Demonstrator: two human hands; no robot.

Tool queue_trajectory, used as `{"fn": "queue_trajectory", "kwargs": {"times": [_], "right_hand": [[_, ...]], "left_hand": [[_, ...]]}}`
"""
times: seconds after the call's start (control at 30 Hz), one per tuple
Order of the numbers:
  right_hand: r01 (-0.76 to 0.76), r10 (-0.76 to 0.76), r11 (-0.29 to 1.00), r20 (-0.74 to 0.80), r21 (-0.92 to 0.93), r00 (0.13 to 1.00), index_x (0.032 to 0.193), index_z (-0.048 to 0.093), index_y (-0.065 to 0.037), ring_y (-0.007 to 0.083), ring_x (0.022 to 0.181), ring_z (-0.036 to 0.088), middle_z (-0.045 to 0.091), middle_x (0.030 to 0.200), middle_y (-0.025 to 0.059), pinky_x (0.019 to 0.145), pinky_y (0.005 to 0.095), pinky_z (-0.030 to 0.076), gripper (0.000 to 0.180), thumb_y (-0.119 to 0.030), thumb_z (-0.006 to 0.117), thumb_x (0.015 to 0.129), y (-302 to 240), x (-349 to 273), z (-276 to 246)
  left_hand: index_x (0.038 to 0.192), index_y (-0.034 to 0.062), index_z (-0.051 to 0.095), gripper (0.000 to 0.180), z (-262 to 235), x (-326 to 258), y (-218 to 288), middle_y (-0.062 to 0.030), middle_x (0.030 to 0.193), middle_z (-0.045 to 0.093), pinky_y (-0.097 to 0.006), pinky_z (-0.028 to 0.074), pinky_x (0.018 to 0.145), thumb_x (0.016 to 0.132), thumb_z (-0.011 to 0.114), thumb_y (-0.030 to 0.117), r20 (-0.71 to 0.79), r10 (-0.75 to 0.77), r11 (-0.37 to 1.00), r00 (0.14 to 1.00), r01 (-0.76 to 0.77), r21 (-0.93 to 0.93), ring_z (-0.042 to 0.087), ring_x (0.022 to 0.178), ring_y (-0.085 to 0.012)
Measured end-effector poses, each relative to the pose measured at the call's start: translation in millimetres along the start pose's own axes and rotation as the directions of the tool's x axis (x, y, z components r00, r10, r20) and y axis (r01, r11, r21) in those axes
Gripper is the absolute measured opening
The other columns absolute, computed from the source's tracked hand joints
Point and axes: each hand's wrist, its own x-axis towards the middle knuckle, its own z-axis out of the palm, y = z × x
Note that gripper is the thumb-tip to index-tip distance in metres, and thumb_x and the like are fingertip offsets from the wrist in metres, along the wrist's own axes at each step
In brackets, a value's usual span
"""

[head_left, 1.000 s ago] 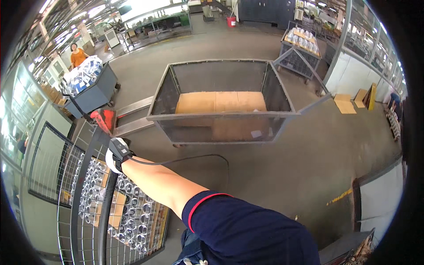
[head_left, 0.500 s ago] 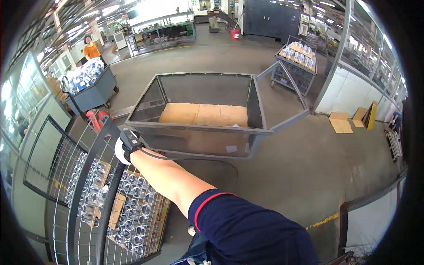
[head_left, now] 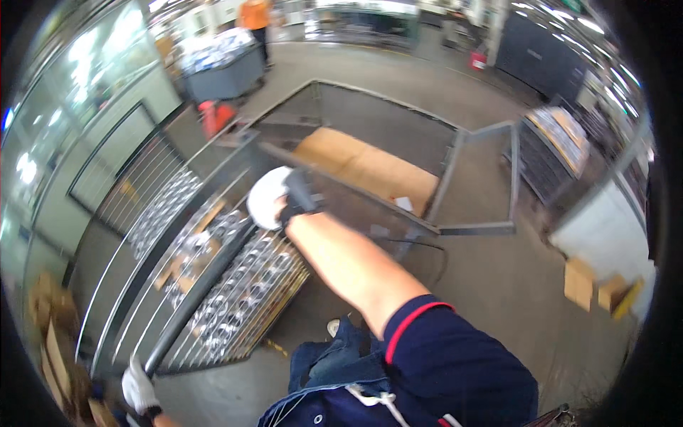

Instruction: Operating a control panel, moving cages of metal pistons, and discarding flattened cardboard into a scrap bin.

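Observation:
A wire-mesh cart [head_left: 117, 317] stands at my left, loaded with rows of shiny metal cylindrical parts [head_left: 231, 306]. Its dark push bar [head_left: 203, 295] slants across the near side. My right hand [head_left: 269, 198], in a white glove with a black device strapped at the wrist, is closed at the bar's far end; its fingers are partly hidden and blurred. At the near end, my left hand [head_left: 139, 388], also white-gloved, is closed around the bar. Brown cardboard pieces [head_left: 167, 274] lie among the metal parts.
Beyond the cart stands a large mesh-sided cage [head_left: 384, 107] with brown board [head_left: 363, 167] inside and its gate swung out. A grey bin cart [head_left: 224, 75], a person in orange [head_left: 255, 18] and a red object [head_left: 215, 117] are farther off. Another loaded cart [head_left: 548, 156] stands right.
My view has turned left and down, so the cage and carts sit farther right. My left hand has come into view on the push bar. The right hand stays at its far end.

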Motion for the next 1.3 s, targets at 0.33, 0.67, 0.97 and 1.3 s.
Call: {"fn": "queue_trajectory", "kwargs": {"times": [0.33,0.67,0.97,1.3], "right_hand": [[0.281,-0.263,0.879,0.101,-0.385,0.960,0.087,0.078,-0.018,0.0316,0.083,0.073,0.075,0.091,0.0098,0.072,0.0428,0.057,0.023,-0.020,0.058,0.076,24.7,-46.8,-42.0],[0.315,-0.271,0.854,0.163,-0.414,0.949,0.087,0.077,-0.019,0.0301,0.091,0.071,0.074,0.094,0.0084,0.081,0.0412,0.056,0.021,-0.028,0.072,0.069,10.5,-52.5,-50.3],[0.461,-0.450,0.833,0.110,-0.304,0.886,0.087,0.075,-0.013,0.0331,0.089,0.070,0.072,0.090,0.0145,0.079,0.0420,0.057,0.023,-0.029,0.078,0.070,13.2,-60.9,-43.8],[0.613,-0.596,0.757,0.143,-0.228,0.790,0.090,0.070,-0.008,0.0341,0.077,0.068,0.071,0.085,0.0145,0.070,0.0411,0.055,0.022,-0.021,0.074,0.073,108.8,-32.6,-20.8]], "left_hand": [[0.083,0.0112,0.072,0.050,-9.8,-59.1,-14.0,-0.0147,0.071,0.070,-0.049,0.050,0.061,0.102,0.038,0.041,-0.066,0.507,0.717,0.859,-0.378,0.586,0.066,0.063,-0.0362],[0.083,0.0098,0.076,0.062,0.8,-55.2,-12.8,-0.0146,0.079,0.073,-0.049,0.053,0.071,0.098,0.033,0.052,-0.126,0.304,0.873,0.944,-0.223,0.433,0.071,0.075,-0.0362],[0.081,0.0108,0.072,0.026,-26.3,-99.4,1.6,-0.0101,0.078,0.073,-0.047,0.055,0.061,0.089,0.052,0.026,-0.030,0.244,0.837,0.969,-0.195,0.511,0.071,0.070,-0.0311],[0.072,0.0167,0.075,0.028,52.6,-137.7,29.9,-0.0078,0.070,0.071,-0.047,0.051,0.065,0.081,0.054,0.033,-0.438,0.089,0.971,0.895,0.020,0.239,0.070,0.069,-0.0293]]}}
